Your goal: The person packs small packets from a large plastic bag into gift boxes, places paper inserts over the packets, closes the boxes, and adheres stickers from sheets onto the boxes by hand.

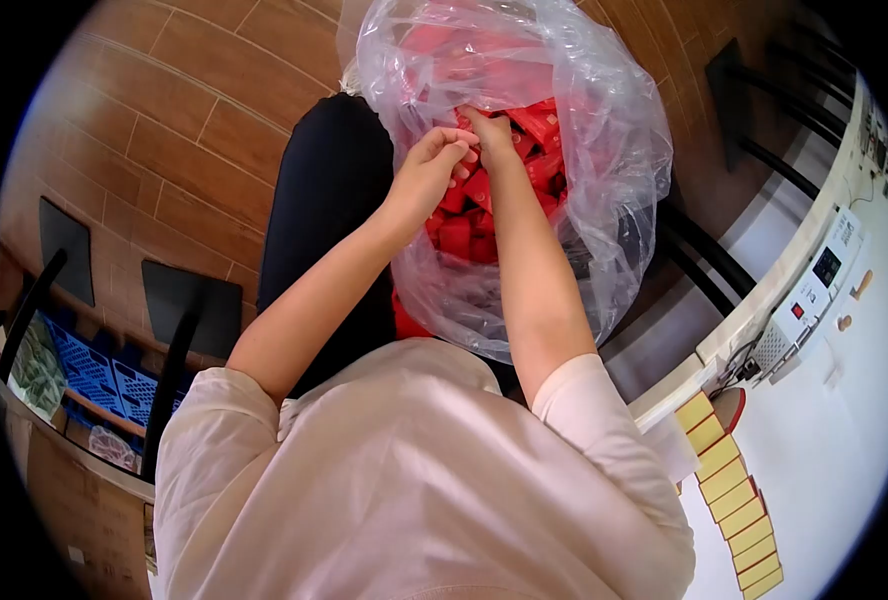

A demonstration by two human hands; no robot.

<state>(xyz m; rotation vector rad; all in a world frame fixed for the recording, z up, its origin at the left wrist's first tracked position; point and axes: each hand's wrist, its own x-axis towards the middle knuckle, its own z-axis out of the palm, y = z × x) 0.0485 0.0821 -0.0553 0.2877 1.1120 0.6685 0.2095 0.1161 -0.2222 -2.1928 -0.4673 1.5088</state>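
Observation:
A large clear plastic bag (pixel 619 150) stands in front of me with its mouth wide, holding many small red packets (pixel 479 190). My right hand (pixel 491 132) reaches down into it among the packets; its fingers are mostly hidden, so its grip does not show. Just left of it, over the bag's mouth, my left hand (pixel 436 165) has its fingers curled in toward the thumb. The left fingertips lie close to the right hand, and whether something small is between them cannot be made out.
On the right, a white table (pixel 814 430) carries a row of yellow boxes (pixel 739 495) and a white device (pixel 799 310) with cables. Black metal legs (pixel 704 250) stand beside the bag. Blue plastic crates (pixel 89 365) sit at the lower left on the brown tiled floor (pixel 184 110).

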